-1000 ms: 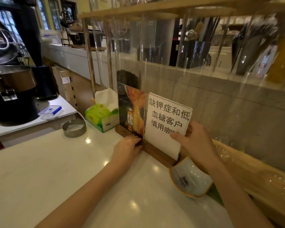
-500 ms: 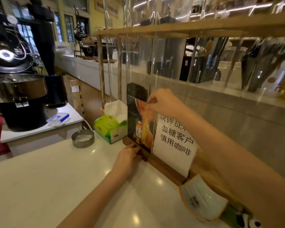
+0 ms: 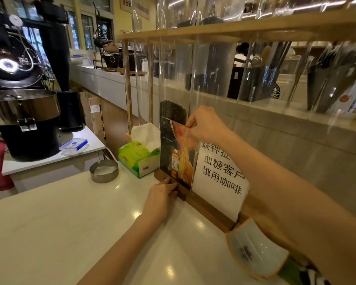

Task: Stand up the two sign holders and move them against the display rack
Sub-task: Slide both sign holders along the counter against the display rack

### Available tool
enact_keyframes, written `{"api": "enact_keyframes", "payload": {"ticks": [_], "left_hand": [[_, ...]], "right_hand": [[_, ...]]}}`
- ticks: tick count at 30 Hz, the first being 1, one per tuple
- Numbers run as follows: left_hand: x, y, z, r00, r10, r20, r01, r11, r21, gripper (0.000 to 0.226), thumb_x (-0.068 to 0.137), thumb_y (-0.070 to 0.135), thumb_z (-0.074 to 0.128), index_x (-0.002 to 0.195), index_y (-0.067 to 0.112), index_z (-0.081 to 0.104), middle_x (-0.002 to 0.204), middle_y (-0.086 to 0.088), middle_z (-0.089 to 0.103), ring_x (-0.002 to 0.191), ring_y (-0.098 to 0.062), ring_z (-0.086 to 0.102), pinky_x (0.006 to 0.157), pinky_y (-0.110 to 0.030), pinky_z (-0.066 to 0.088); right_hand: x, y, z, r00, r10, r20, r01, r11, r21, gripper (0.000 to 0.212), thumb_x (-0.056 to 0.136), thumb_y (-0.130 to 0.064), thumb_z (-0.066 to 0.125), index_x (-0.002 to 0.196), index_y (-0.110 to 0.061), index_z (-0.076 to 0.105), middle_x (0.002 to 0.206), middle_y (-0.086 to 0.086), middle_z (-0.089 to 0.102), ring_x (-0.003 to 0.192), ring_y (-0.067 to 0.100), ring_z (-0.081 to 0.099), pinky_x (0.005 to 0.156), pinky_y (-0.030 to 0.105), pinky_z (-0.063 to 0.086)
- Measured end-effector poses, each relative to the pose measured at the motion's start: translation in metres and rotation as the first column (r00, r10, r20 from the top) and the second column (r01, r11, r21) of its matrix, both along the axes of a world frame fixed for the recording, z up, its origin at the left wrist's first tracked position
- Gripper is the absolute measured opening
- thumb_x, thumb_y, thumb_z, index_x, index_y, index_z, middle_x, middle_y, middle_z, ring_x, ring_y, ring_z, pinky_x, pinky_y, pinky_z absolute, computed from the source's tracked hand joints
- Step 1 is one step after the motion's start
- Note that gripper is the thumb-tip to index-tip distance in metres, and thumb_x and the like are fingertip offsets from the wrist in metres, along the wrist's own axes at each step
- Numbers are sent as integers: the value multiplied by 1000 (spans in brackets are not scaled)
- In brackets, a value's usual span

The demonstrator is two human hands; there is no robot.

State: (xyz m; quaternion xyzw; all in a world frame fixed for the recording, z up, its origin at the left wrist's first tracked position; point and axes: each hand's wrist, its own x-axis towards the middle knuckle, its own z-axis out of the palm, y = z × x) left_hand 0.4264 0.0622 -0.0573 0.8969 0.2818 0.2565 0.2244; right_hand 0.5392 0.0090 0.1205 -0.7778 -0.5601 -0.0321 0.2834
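Here both sign holders stand upright on the white bench (image 3: 49, 233), against the display rack (image 3: 224, 31). The right hand (image 3: 206, 124) pinches the top edge of the photo sign holder (image 3: 176, 157); the left hand (image 3: 160, 200) presses its wooden base (image 3: 181, 192), fingers loosely curled. The text sign holder (image 3: 220, 177) stands just beside it. Probably a final squaring remains; the tissue box (image 3: 138, 159) crowds the left edge, and open bench lies in front.

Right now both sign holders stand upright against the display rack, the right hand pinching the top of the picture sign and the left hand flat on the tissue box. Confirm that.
Not quite. In the head view the left hand is at the wooden base of the picture sign holder, not on the tissue box, which nothing touches. The rest holds: both signs upright, right hand pinching the picture sign's top.
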Motion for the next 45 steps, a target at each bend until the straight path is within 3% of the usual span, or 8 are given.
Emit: {"api": "enact_keyframes", "payload": {"ticks": [11,20,23,28,32,36,39,45], "left_hand": [[7,5,-5,1000,3,-14,-4,1000,-17,31,85,13,53,115,14,60,134,-11,54,126,-24,48,108,-32,36],[6,6,-4,998,-5,-56,7,999,32,26,85,17,53,108,14,64,124,-10,61,107,-27,59,96,-35,47],[5,5,-1,995,-8,-100,15,997,76,24,86,22,51,105,15,64,116,-8,63,102,-25,60,87,-33,47],[4,-5,1,988,-63,-139,85,983,161,29,88,22,47,113,18,62,120,-4,63,115,-21,54,92,-31,45],[8,-17,0,991,-89,-96,106,978,181,30,87,14,50,114,17,62,127,-2,61,125,-18,48,101,-29,39],[11,-16,-3,985,-91,-149,115,980,159,36,87,10,48,120,19,57,134,0,55,128,-16,44,107,-27,34],[11,-15,-2,984,-93,-149,119,977,175,36,87,9,47,120,19,57,134,0,55,128,-15,45,107,-27,34],[8,-17,-5,990,-89,-110,107,980,167,33,86,11,49,117,19,60,130,-1,59,125,-16,49,106,-28,37]], "right_hand": [[2,2,-2,999,-26,37,25,999,46,19,79,-1,61,97,1,67,99,14,67,88,21,64,82,32,55],[2,-2,2,1000,-4,3,4,1000,-6,22,80,-6,62,101,-2,66,103,14,67,92,21,63,81,27,53],[1,-13,7,998,46,-41,-49,996,-73,26,84,-20,58,99,0,66,99,15,69,76,16,60,66,22,47],[10,-43,6,1000,0,12,1,994,-109,40,75,-34,68,83,6,67,87,25,71,63,28,61,60,34,50],[9,-57,1,996,-41,75,50,992,-116,30,76,-20,67,81,9,67,82,27,71,73,36,69,66,43,57],[7,-55,0,992,-63,105,72,994,-77,30,75,-18,69,75,12,66,81,30,69,60,34,63,53,35,48],[6,-53,0,990,-74,120,84,993,-80,27,76,-19,69,72,8,64,81,28,68,65,36,65,49,31,43],[7,-52,-2,987,-99,128,113,988,-103,28,77,-21,68,59,-4,56,62,16,62,52,23,54,46,25,39]]}}
